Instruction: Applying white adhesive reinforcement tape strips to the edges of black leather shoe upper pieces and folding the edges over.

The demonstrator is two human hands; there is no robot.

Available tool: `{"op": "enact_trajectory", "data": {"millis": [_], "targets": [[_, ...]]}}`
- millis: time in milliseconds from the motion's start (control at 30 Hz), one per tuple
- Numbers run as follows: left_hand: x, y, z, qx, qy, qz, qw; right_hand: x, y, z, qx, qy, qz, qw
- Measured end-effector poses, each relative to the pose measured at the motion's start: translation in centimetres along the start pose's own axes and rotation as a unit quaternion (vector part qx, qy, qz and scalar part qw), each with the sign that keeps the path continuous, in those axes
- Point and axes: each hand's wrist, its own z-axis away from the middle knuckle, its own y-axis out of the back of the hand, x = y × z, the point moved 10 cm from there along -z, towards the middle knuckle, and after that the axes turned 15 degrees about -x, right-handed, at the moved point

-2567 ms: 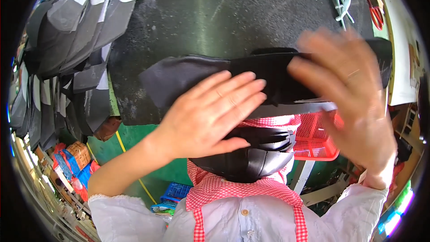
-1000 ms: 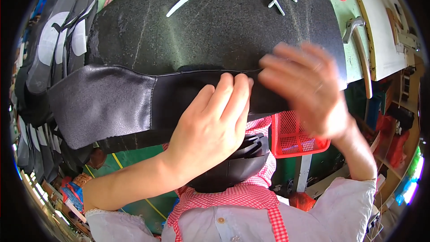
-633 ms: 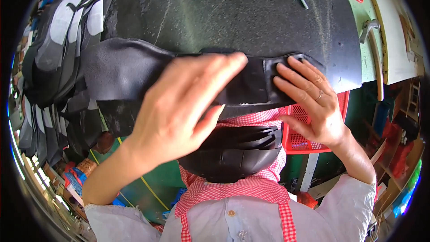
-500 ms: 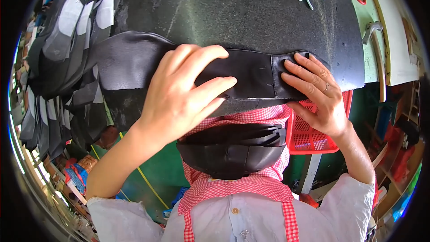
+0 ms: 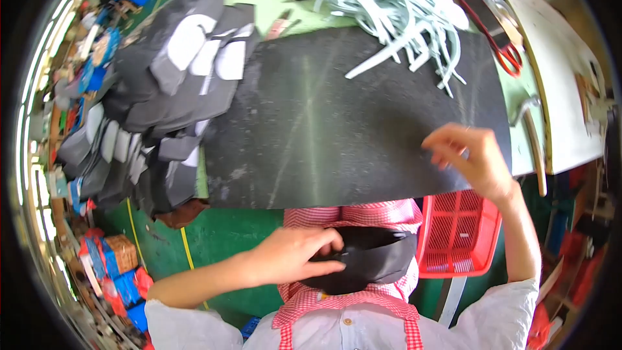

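My left hand [image 5: 301, 256] is low over my lap, at the left end of several stacked black leather-like pieces [image 5: 369, 262]. Its thumb and fingers are apart and touch these dark pieces; a firm grip does not show. Above the right part of the black work mat [image 5: 278, 142] is my right hand [image 5: 476, 159], loosely curled with nothing visible in it. The long black piece that lay along the mat's near edge is gone from there.
Black and grey cut pieces with white patches [image 5: 188, 45] are heaped at the left. Pale strips [image 5: 402, 19] lie tangled at the back. Red-handled scissors [image 5: 508, 58] and a hammer [image 5: 534, 136] lie at the right. A red basket [image 5: 427, 233] is below the mat's edge.
The long black piece has left the mat. My left hand has come down from it to the lap pieces; my right hand has lifted off. The view has shifted, showing more of the table's back.
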Motion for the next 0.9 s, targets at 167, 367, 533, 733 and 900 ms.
{"op": "enact_trajectory", "data": {"millis": [167, 367, 533, 733, 900], "targets": [[3.5, 17.5, 2.3, 0.328, -0.078, -0.288, 0.896, -2.7, 5.9, -6.4, 0.223, 0.159, 0.36, 0.892], [-7.6, 34.0, 7.9, 0.479, 0.364, -0.426, 0.675, -2.5, 5.9, -10.2, 0.224, 0.185, 0.468, 0.835], [-8.0, 36.9, 10.3, 0.491, 0.379, -0.413, 0.667, -3.3, 10.8, -5.2, 0.334, 0.123, 0.272, 0.894], [2.8, 32.1, 10.4, 0.607, -0.005, -0.434, 0.666, 1.5, 14.0, -0.8, 0.308, 0.144, -0.111, 0.934], [-2.8, 22.0, -1.2, 0.376, 0.005, -0.421, 0.825, 0.1, 8.3, -3.0, 0.152, 0.082, -0.153, 0.973]]}}
